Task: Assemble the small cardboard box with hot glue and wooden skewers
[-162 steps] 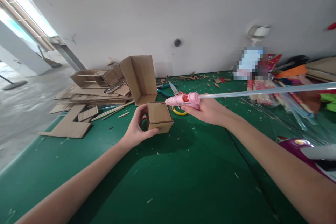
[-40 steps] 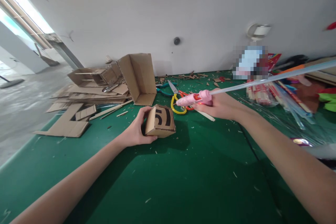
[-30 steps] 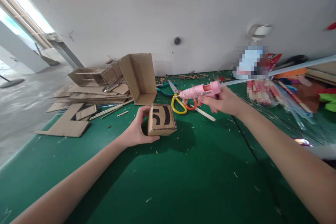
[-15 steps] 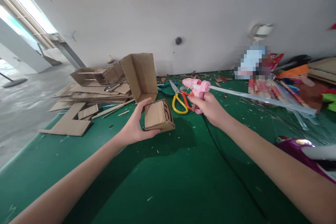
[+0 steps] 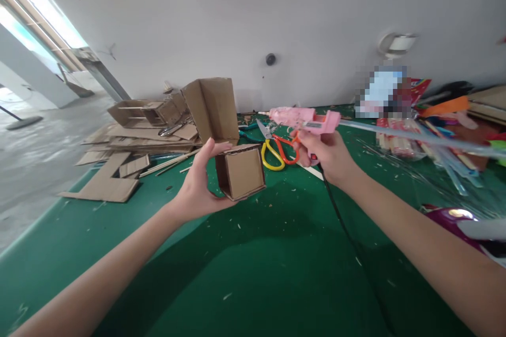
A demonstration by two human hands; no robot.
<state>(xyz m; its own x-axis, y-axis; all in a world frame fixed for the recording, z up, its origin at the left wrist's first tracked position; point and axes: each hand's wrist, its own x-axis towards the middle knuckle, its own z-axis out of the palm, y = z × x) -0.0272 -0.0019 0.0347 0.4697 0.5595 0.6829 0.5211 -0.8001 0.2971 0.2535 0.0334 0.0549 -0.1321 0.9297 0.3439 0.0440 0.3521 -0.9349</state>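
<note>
One box (image 5: pixel 247 172) turned, glue gun (image 5: pixel 304 119) raised

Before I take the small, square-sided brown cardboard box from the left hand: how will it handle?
The box is likely light: thin cardboard panels, and the left hand alone holds it. Probably fairly stiff, since the panels meet at corners without visible sagging. Unlikely to roll, given its flat faces.
</note>
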